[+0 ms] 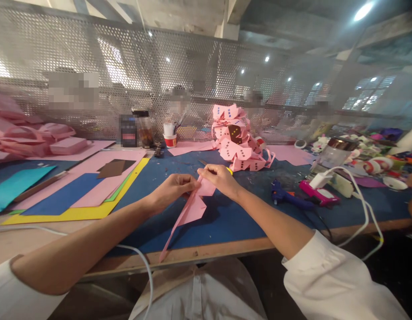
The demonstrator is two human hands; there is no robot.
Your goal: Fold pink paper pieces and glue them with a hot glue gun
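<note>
Between my two hands is a pink paper cutout [191, 212] with pointed, notched edges, and a narrow strip of it hangs down toward the table's front edge. My left hand [175, 189] pinches its upper left edge. With bent fingers, my right hand [222, 178] grips the top of the same cutout. Just behind my right hand lies a pair of scissors [230, 171] with a yellow handle, mostly hidden by the hand. Beyond it, a pile of pink paper pieces [237, 153] with small dark squares stands on the blue mat [152, 235].
Coloured sheets [64, 195] lie to the left, near a heap of pink paper shapes [22, 138]. A blue glue gun [290, 198], a pink device [319, 193] and a white cable [364, 204] are at right. A paper cup [170, 140] stands by the mesh partition [199, 58].
</note>
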